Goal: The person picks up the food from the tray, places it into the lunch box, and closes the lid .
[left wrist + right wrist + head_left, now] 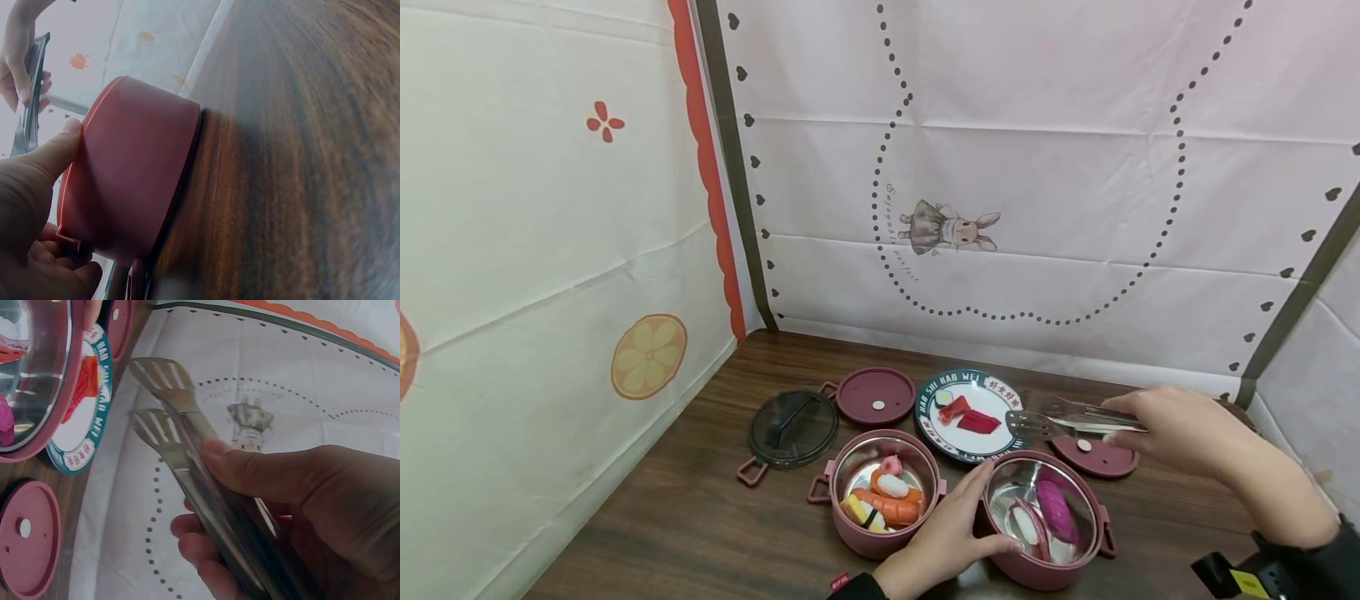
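My right hand [1180, 429] grips metal serving tongs [215, 481] with slotted tips. Their tips [1026, 422] stand a little apart with nothing between them, over the right edge of a plate [928, 427]. On that plate lie red toy food pieces [979, 422] and a small pale green one. My left hand [951, 521] holds the side of the right pink pot [134, 169], thumb at its rim and fingers near a handle. Inside this pot are a purple toy piece [1056, 510] and a red-and-white one [1032, 528].
A second pink pot [871, 543] left of my left hand holds several toy foods, among them an orange shrimp-like piece [887, 503]. Behind stand a dark transparent lid [801, 446] and a maroon lid [876, 396]. Another maroon lid [1108, 460] lies beneath my right hand. Printed cloth walls surround the wooden table [700, 508].
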`<state>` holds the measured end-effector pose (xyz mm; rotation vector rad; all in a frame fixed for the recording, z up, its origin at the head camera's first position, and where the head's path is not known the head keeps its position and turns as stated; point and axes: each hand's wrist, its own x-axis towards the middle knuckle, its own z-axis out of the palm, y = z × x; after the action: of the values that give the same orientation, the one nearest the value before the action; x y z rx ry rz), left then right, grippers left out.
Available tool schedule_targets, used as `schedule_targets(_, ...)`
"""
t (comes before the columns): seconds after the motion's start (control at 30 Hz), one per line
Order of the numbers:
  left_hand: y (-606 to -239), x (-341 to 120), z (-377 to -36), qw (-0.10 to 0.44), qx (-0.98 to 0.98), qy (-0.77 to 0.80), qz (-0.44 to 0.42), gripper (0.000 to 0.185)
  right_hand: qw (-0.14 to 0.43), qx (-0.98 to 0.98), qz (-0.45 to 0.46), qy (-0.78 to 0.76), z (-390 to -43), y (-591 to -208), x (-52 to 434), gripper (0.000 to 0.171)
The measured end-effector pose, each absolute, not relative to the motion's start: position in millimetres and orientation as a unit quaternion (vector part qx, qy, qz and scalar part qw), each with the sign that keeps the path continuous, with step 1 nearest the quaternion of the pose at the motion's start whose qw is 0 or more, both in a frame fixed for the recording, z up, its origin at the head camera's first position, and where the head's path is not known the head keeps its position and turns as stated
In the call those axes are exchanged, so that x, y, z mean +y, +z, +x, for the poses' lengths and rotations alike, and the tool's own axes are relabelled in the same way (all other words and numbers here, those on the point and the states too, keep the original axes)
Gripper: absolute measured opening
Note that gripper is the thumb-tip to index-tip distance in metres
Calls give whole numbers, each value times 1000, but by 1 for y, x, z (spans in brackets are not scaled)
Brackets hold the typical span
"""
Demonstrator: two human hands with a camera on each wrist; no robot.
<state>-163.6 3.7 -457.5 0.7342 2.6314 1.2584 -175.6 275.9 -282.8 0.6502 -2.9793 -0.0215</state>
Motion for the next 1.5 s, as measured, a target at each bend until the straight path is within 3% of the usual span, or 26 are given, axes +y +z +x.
schedule_targets(0.23, -459, 4, -163, 72, 874, 415, 243, 95, 76, -975, 206, -21, -184, -287, 261, 55)
schedule_targets(0.53, -458, 3, -163, 64, 874, 413, 246, 94, 121, -967, 212, -78, -203, -281, 241, 40)
schedule_targets(0.87, -459, 3, -163, 61, 875, 411, 250, 95, 99, -966, 214, -106, -222, -276, 220, 24)
schedule_targets(1.27, -459, 2, -163, 59, 876, 410, 247, 95, 50, -964, 230, -126, -244, -275, 201, 31)
schedule_targets(1.5, -459, 3, -163, 54, 876, 408, 254, 95, 47, -955, 226, -184, -255, -278, 181, 25)
